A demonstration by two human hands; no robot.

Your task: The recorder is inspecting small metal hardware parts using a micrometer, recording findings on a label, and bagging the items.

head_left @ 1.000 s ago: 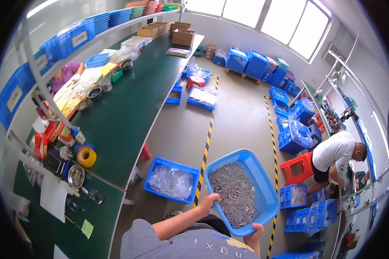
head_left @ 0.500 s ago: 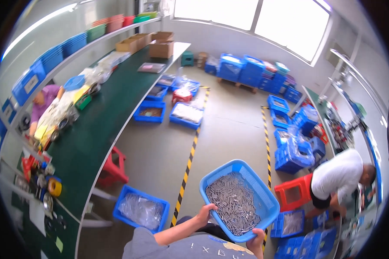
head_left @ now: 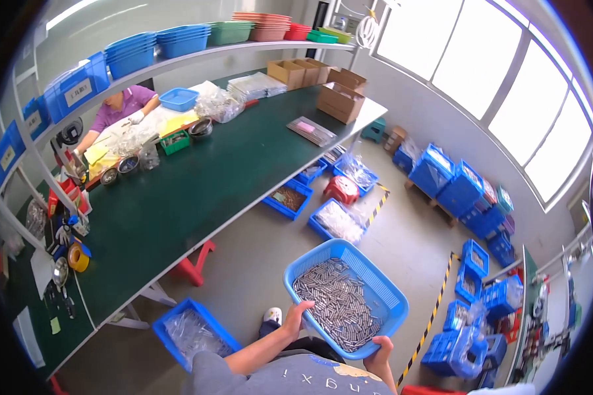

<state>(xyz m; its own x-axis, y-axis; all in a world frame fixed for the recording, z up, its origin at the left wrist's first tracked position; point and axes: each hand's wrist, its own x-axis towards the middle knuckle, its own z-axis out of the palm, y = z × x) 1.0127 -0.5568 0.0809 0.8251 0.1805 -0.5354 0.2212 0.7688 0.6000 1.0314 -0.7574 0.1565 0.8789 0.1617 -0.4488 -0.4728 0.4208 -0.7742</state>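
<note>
A light blue plastic basket (head_left: 390, 289) is held in front of my body, a little tilted. Many small metallic cylindrical pins (head_left: 339, 306) lie loose in it, heaped toward its left and near side. My left hand (head_left: 296, 318) grips the basket's left edge, thumb over the rim. At the near right corner my right hand (head_left: 379, 354) is closed on the rim. The undersides of both hands are hidden by the basket.
To the left runs a long green-topped workbench (head_left: 197, 204), where a person in a purple shirt (head_left: 120, 108) sits on the far side. A blue crate (head_left: 194, 336) of clear bags lies by my feet, near a red stool (head_left: 196, 263). More blue crates (head_left: 458, 352) line the right side.
My view has swung left toward the workbench, and the person in white has almost left the picture. Both hands keep their hold on the basket. A shoe now shows beneath me.
</note>
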